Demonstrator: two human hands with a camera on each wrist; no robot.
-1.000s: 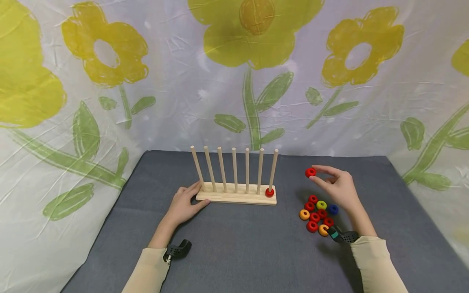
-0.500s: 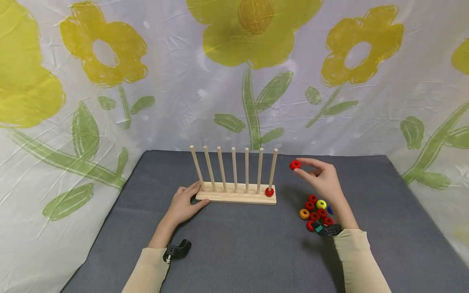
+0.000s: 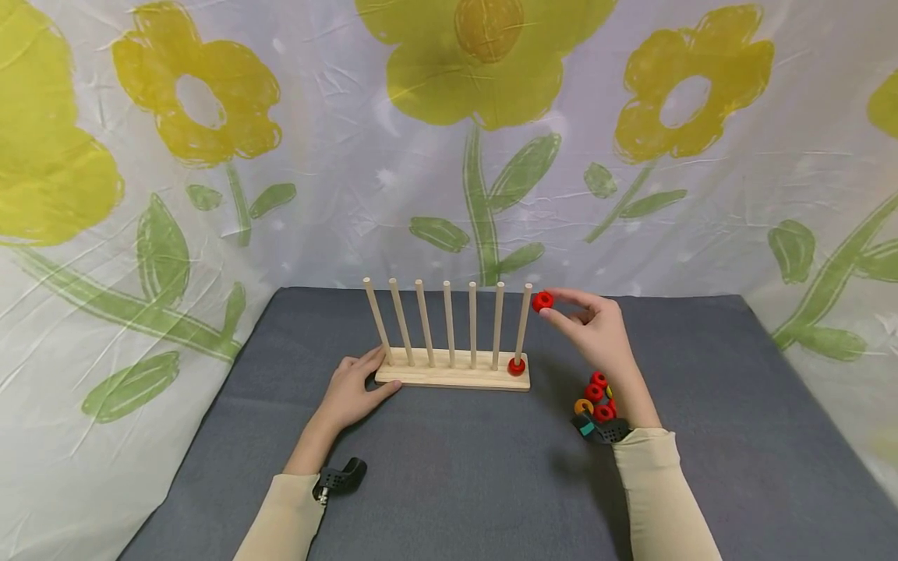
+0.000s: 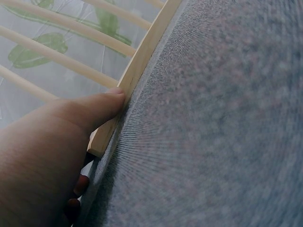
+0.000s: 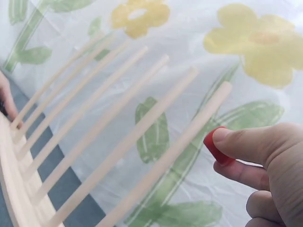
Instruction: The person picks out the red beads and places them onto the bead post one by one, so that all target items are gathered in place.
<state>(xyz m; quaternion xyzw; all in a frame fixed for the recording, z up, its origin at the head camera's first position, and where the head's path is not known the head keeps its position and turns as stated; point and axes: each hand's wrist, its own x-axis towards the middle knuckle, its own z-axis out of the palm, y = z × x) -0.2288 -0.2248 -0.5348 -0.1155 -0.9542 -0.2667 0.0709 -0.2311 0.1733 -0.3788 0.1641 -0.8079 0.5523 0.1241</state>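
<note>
A wooden peg rack (image 3: 435, 379) stands at mid-table, its row of several upright pegs rising from a flat base. My left hand (image 3: 353, 396) holds the base at its left end, thumb (image 4: 106, 101) along the front edge and fingers around the far side. On the rightmost peg, a red ring (image 3: 516, 367) sits down at the base. Between thumb and fingertip my right hand (image 3: 595, 326) pinches another red ring (image 5: 216, 145). This ring is raised beside the top of the rightmost peg (image 5: 208, 111), just to its right and apart from it.
Below my right hand lies a cluster of loose rings, among them a red ring (image 3: 594, 392) and an orange ring (image 3: 583, 406). My right wrist and its camera (image 3: 602, 428) hide part of them. A flowered cloth (image 3: 337, 156) hangs behind the grey table (image 3: 449, 483).
My right hand has carried the pinched red ring leftward and a little up, from above the loose rings to the rightmost peg's top. My left hand and the rack stay put.
</note>
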